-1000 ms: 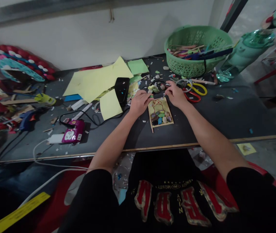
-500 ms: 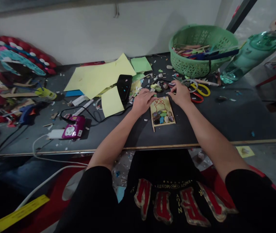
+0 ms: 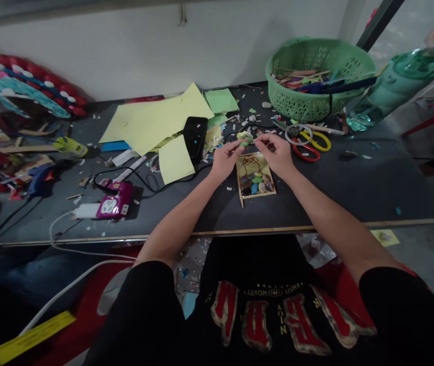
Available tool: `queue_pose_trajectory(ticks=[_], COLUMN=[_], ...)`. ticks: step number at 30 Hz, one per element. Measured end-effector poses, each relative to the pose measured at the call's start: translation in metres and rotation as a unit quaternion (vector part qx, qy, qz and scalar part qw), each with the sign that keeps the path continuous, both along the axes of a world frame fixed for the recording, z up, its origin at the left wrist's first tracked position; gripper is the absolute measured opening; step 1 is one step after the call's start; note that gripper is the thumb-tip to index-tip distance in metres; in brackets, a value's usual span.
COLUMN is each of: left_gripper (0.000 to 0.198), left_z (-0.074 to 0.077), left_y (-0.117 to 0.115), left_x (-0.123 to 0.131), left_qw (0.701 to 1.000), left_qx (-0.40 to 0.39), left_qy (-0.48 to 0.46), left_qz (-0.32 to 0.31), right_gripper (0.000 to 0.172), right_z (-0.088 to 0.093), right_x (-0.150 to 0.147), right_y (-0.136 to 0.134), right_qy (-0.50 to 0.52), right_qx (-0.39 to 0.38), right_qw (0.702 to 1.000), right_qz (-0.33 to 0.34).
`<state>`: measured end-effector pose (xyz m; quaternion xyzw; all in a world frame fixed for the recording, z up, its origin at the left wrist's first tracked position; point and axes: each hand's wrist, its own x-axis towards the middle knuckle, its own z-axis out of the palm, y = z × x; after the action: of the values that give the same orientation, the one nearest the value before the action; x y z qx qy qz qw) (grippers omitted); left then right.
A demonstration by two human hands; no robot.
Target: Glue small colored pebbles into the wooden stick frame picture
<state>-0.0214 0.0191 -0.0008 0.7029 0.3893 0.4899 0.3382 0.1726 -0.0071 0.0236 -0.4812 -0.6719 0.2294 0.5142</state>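
A small framed panel [image 3: 255, 175] lies on the dark table in front of me, with coloured pebbles along its lower part and a reddish-brown line drawing above. At its upper left corner, my left hand [image 3: 226, 158] pinches a small green piece [image 3: 243, 144] at the fingertips. My right hand [image 3: 278, 154] is over the panel's upper right corner, thumb and forefinger pinched together and close to the left fingertips. What it holds, if anything, is too small to make out. Just beyond both hands is a pile of pebbles and paper scraps [image 3: 245, 136].
Scissors with red and yellow handles [image 3: 318, 142] and a roll of clear tape [image 3: 296, 134] lie to the right. Behind stand a green basket [image 3: 300, 104] and a bottle [image 3: 396, 86]. On the left are a black phone [image 3: 195, 137], yellow paper [image 3: 151, 122], a purple power adapter [image 3: 115, 201] and a glue gun [image 3: 43, 180].
My hands have come closer together above the panel's top edge. The right hand has moved left, away from the scissors, and its fingers have drawn into a pinch. The panel stays put.
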Motion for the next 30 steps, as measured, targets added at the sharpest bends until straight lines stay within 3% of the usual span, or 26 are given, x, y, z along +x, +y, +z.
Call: queue_pose_trajectory(ticks=[4, 10, 15, 26, 30], left_gripper=[0.029, 0.031, 0.038, 0.032, 0.028], left_z=[-0.004, -0.004, -0.002, -0.002, -0.001], left_y=[0.001, 0.001, -0.003, -0.003, -0.003], left_x=[0.002, 0.002, 0.004, 0.005, 0.006], left_qw=[0.998, 0.993, 0.979, 0.973, 0.972], left_qx=[-0.049, -0.087, -0.165, -0.181, -0.187], left_qy=[-0.042, -0.084, -0.117, -0.140, -0.139], left_qz=[-0.006, -0.003, -0.011, -0.011, -0.011], right_gripper=[0.034, 0.032, 0.041, 0.048, 0.049], right_z=[0.004, 0.003, -0.003, -0.007, -0.009], right_x=[-0.011, -0.013, -0.013, -0.015, -0.016], right_y=[-0.011, -0.012, -0.006, -0.003, -0.003], right_qy=[-0.017, -0.001, 0.066, 0.174, 0.169], right_qx=[0.020, 0.018, -0.053, -0.091, -0.100], right_qw=[0.999, 1.000, 0.996, 0.976, 0.976], right_qz=[0.029, 0.021, 0.024, 0.092, 0.097])
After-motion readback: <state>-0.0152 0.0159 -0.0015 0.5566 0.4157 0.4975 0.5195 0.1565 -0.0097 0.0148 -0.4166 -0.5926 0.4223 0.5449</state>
